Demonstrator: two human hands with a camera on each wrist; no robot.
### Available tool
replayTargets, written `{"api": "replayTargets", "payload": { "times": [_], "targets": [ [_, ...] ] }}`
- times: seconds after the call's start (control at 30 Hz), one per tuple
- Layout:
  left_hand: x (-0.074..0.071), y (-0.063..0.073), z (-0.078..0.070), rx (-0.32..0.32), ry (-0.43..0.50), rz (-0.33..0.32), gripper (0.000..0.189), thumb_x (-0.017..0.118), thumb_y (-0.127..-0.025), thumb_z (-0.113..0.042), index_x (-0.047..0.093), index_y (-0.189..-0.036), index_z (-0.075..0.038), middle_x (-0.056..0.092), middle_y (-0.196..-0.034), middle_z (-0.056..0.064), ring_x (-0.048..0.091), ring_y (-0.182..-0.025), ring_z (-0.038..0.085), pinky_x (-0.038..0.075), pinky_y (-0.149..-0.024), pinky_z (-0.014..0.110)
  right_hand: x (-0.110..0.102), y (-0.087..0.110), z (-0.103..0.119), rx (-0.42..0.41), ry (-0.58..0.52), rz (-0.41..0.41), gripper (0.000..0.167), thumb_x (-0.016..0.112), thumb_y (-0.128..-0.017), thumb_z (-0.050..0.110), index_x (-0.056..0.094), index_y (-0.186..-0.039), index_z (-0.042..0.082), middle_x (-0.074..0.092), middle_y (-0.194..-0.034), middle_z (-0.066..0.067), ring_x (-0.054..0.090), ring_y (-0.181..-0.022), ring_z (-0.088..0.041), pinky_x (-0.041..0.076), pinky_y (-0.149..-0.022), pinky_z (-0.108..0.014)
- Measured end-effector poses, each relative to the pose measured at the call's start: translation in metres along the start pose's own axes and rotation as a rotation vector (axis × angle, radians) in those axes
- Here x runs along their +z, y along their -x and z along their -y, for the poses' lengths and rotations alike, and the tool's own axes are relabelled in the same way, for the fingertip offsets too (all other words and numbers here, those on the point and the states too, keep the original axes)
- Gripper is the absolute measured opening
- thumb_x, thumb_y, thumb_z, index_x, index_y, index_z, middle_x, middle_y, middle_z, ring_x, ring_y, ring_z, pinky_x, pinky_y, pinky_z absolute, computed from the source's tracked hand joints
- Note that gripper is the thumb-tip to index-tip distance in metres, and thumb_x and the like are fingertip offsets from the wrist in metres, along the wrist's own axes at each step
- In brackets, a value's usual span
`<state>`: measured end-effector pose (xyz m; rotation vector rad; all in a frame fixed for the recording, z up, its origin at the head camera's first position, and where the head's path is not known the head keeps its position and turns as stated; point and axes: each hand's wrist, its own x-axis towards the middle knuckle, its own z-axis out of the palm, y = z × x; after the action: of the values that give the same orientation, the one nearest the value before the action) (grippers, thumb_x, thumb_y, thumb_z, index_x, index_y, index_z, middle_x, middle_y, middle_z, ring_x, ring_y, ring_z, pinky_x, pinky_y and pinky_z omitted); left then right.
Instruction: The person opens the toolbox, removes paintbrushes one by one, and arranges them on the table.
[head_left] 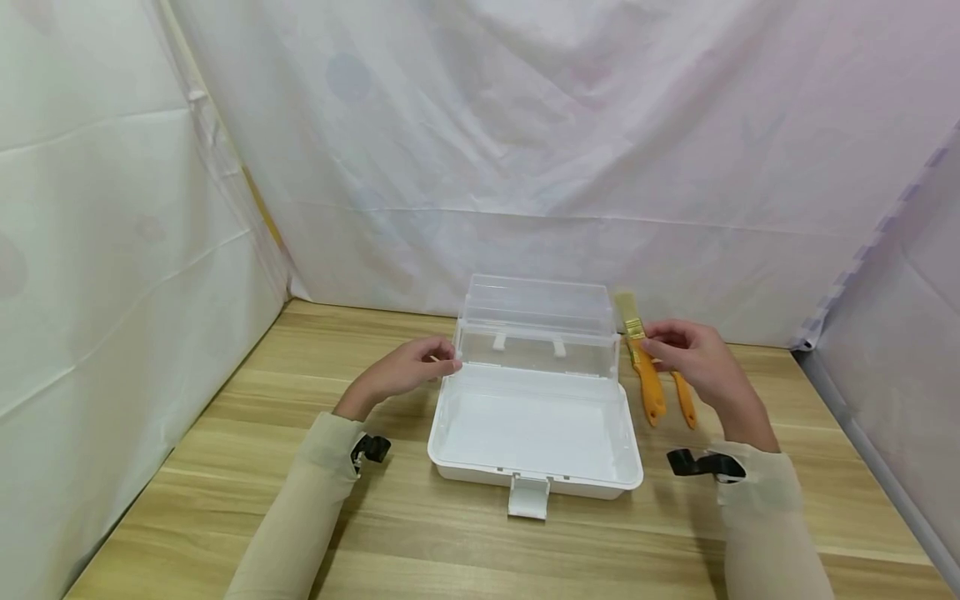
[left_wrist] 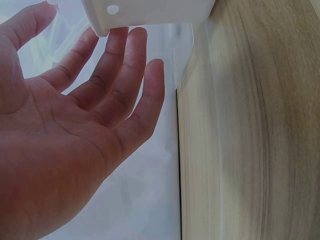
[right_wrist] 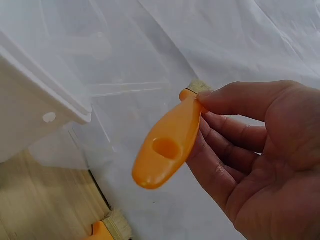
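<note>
My right hand (head_left: 697, 358) pinches an orange-handled paintbrush (head_left: 649, 383) between thumb and fingers near its metal band, to the right of the box. In the right wrist view the brush handle (right_wrist: 162, 142), with a hole at its end, points toward the camera. A white plastic box (head_left: 532, 425) with its clear lid (head_left: 538, 308) raised stands in the middle of the table. At its back left corner is my left hand (head_left: 408, 367), thumb and fingertips right at the edge. The left wrist view has those fingers (left_wrist: 135, 75) loosely bent beside the box's white corner (left_wrist: 150, 12).
A second orange-handled brush (head_left: 684, 400) lies on the wooden table (head_left: 375, 533) right of the box. The box's latch (head_left: 529, 497) hangs down at its front. White cloth (head_left: 450, 150) walls enclose the table behind and on both sides.
</note>
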<state>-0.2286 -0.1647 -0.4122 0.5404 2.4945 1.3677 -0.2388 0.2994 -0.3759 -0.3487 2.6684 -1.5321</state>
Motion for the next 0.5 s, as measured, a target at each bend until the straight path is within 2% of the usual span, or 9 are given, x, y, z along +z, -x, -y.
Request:
{"api": "replayTargets", "payload": {
  "times": [0.3, 0.5],
  "targets": [
    [-0.001, 0.001, 0.001, 0.005, -0.006, 0.001, 0.022, 0.068, -0.111, -0.034, 0.069, -0.117, -0.013, 0.068, -0.120, 0.006, 0.065, -0.109, 0.024, 0.057, -0.097, 0.047, -0.009, 0.000, -0.017, 0.031, -0.023, 0.000, 0.043, 0.070, -0.111, 0.020, 0.062, -0.141, -0.011, 0.070, -0.121, -0.013, 0.069, -0.094, -0.013, 0.064, -0.083, -0.031],
    [0.000, 0.001, -0.001, -0.001, -0.009, 0.001, 0.023, 0.068, -0.111, -0.036, 0.070, -0.118, -0.014, 0.068, -0.121, 0.006, 0.065, -0.110, 0.024, 0.057, -0.096, 0.045, -0.014, 0.001, -0.024, 0.059, -0.015, -0.038, 0.044, 0.067, -0.112, 0.021, 0.060, -0.141, -0.012, 0.068, -0.117, -0.007, 0.068, -0.094, -0.009, 0.061, -0.082, -0.024]
  ]
}}
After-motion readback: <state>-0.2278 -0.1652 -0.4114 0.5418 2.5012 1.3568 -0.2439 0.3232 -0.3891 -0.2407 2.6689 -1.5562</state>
